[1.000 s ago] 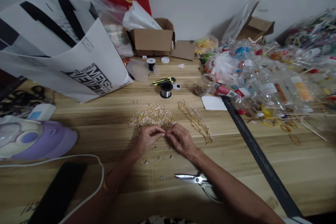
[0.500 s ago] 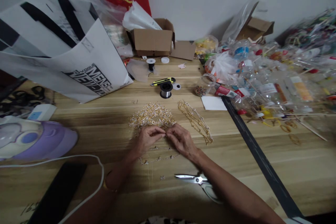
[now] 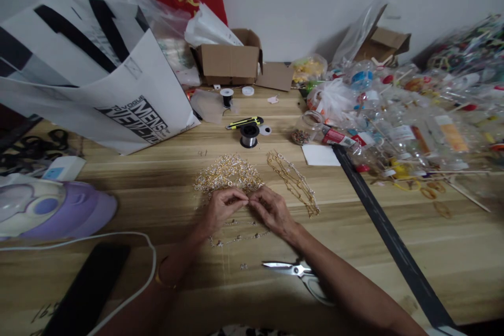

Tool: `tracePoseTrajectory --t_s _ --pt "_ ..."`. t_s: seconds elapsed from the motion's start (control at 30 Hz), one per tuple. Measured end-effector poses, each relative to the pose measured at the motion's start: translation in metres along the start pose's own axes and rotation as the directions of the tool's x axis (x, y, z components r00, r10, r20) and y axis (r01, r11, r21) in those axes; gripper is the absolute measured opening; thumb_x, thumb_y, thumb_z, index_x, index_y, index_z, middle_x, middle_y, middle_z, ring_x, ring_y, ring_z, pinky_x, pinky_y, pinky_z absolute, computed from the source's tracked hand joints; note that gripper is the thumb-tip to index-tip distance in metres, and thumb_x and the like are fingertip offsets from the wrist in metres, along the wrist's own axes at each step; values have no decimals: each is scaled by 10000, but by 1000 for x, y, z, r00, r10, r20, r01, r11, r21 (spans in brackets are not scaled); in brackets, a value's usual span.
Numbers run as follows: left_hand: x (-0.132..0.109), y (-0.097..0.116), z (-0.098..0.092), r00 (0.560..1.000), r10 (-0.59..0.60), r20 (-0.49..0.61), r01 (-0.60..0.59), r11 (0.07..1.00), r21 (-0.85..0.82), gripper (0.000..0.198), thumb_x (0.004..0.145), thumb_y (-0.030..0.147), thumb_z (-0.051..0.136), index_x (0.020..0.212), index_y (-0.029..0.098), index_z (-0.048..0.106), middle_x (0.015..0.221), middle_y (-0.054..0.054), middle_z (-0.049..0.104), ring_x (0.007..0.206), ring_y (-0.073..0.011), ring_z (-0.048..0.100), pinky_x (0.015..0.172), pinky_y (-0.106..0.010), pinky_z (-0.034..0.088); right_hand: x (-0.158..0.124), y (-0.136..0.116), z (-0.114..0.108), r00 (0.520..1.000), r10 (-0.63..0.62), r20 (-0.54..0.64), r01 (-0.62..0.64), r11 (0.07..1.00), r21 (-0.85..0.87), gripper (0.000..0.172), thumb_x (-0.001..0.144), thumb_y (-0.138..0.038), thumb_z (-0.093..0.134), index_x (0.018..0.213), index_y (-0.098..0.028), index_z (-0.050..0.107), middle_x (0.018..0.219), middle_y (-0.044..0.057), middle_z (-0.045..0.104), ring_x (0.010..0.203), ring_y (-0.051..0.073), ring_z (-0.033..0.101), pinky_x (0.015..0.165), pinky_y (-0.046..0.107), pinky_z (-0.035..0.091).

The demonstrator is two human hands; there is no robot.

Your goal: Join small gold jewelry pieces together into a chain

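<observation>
My left hand (image 3: 226, 205) and my right hand (image 3: 271, 207) meet over the table, thumbs and forefingers pinched fingertip to fingertip. What they pinch is too small to make out. Just below the fingers lies a thin chain with small ornaments (image 3: 238, 239), its right end reaching under my right hand. Behind the fingertips is a heap of gold and silver chain pieces (image 3: 226, 172). Several finished-looking gold and silver chains (image 3: 293, 181) are laid out to the right of the heap. Scissors (image 3: 299, 269) rest partly beneath my right forearm, near a few tiny metal bits (image 3: 243, 266).
A wire spool (image 3: 249, 137), yellow-black utility knife (image 3: 244, 123) and dark spool (image 3: 226, 98) stand farther back. Left are a large paper bag (image 3: 98, 110), purple device (image 3: 74, 210), white cable (image 3: 151, 252) and dark phone-like slab (image 3: 90, 289). Plastic bottles (image 3: 401, 126) crowd the right.
</observation>
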State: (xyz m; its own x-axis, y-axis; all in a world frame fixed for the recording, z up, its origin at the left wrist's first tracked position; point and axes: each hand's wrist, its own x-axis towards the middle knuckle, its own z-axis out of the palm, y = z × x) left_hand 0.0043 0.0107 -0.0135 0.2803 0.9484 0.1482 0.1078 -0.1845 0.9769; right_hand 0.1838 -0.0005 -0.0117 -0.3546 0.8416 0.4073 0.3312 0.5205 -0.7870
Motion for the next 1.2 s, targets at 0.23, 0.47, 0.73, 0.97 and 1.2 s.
tracePoseTrajectory --t_s 0.23,0.47,0.73,0.97,1.2 --pt "0 1 0 999 -50 0 50 999 -5 115 704 245 703 707 133 679 726 -63 704 685 -150 657 665 -255 538 0 -1 -1 1000 18 -3 -18 1000 -10 171 908 -301 496 815 -185 580 746 37 590 698 157 558 642 272 463" --pt "-2 4 0 997 -53 -48 57 995 78 62 710 190 684 742 136 682 733 -56 721 678 -150 673 656 -246 549 0 -1 -1 1000 -14 -4 14 1000 7 140 903 -274 515 858 -187 616 785 53 637 737 165 584 683 293 481" --pt "-2 4 0 998 -30 -59 37 992 119 62 718 200 685 733 140 682 714 -47 720 657 -144 668 624 -232 546 0 0 -2 1000 -13 -7 13 1000 -24 150 905 -278 514 871 -191 631 784 51 648 743 167 593 683 296 486" --pt "-3 3 2 998 -24 -66 30 995 97 75 748 203 648 775 136 667 757 -59 710 701 -148 662 669 -245 536 -1 2 0 999 -37 -19 36 998 -56 103 896 -252 526 879 -190 607 786 50 627 734 168 574 670 296 472" --pt "-4 -2 5 997 -53 -54 55 998 37 135 719 179 649 845 143 616 705 -40 692 663 -149 659 663 -259 527 0 0 -1 996 -94 2 94 993 -67 85 894 -200 513 925 -191 591 861 66 621 797 172 572 705 300 479"
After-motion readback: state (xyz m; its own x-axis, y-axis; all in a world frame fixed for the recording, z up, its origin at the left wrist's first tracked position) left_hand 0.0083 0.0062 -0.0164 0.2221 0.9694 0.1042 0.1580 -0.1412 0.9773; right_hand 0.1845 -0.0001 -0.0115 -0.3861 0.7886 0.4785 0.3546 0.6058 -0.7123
